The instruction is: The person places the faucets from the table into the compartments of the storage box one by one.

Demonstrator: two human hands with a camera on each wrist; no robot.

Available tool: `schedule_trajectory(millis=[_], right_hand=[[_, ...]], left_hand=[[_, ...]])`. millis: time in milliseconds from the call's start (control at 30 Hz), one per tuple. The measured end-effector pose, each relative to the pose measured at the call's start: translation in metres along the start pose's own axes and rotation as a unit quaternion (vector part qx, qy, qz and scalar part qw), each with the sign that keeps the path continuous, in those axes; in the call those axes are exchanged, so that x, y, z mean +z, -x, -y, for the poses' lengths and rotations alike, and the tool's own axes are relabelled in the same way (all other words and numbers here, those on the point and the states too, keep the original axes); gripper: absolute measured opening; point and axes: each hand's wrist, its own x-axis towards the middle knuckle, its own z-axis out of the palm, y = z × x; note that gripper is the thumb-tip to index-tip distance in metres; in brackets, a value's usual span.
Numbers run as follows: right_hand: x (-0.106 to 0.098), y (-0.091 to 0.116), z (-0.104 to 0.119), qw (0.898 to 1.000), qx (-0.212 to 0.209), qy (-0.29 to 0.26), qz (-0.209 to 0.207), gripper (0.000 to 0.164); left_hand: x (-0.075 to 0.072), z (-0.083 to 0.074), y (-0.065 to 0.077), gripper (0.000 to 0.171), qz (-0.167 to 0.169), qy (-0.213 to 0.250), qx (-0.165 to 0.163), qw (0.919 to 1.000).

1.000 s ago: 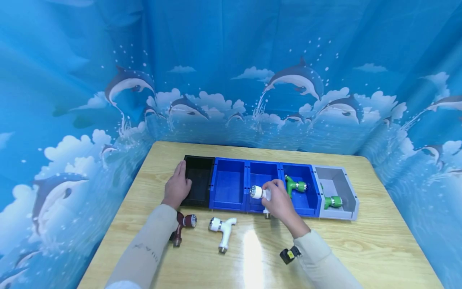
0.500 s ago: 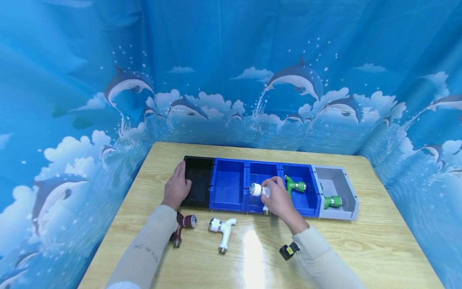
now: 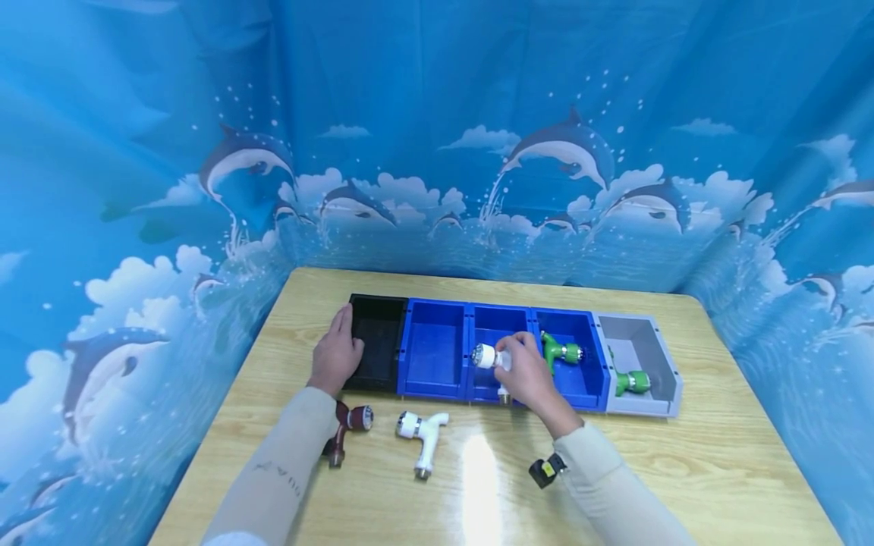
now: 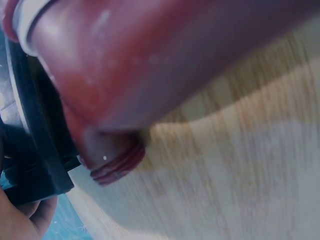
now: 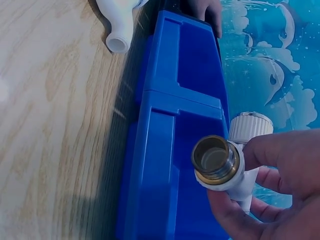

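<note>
My right hand (image 3: 530, 373) grips a white tap (image 3: 484, 356) over the middle blue bin (image 3: 501, 315). In the right wrist view, thumb and fingers close round the tap's body, its brass threaded end (image 5: 215, 160) facing the camera and its ribbed knob beyond. My left hand (image 3: 336, 356) holds the left wall of the black bin (image 3: 375, 383), thumb towards the inside. Beside the left forearm lies a dark red tap (image 3: 355, 418), partly hidden by the sleeve; it looms large in the left wrist view. A second white tap (image 3: 426, 440) lies on the table.
The bins form one row across the wooden table (image 3: 710, 455). A green tap (image 3: 563, 351) lies in the right blue bin (image 3: 589, 394), another green tap (image 3: 631, 381) in the grey bin (image 3: 662, 408). A dolphin-printed curtain (image 3: 437, 152) stands behind the table.
My right hand has shifted slightly up and away with the white tap, staying over the middle blue bin. The left hand stays at the black bin.
</note>
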Motion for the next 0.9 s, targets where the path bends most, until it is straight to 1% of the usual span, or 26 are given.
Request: schedule_trajectory(millis=[367, 567, 900], right_hand=[[0.0012, -0.0028, -0.0035, 1.000, 0.000, 0.004, 0.004, 0.034], [0.0019, -0.0043, -0.0057, 1.000, -0.002, 0.000, 0.007, 0.034], [0.0052, -0.0076, -0.0007, 1.000, 0.001, 0.005, 0.016, 0.033]], left_hand=[[0.0020, -0.0011, -0.0007, 0.074, 0.014, 0.003, -0.012, 0.9998], [0.0031, -0.0001, -0.0003, 0.073, 0.008, 0.005, -0.011, 0.9999], [0.0029, 0.0002, -0.0011, 0.073, 0.002, 0.003, -0.009, 1.0000]])
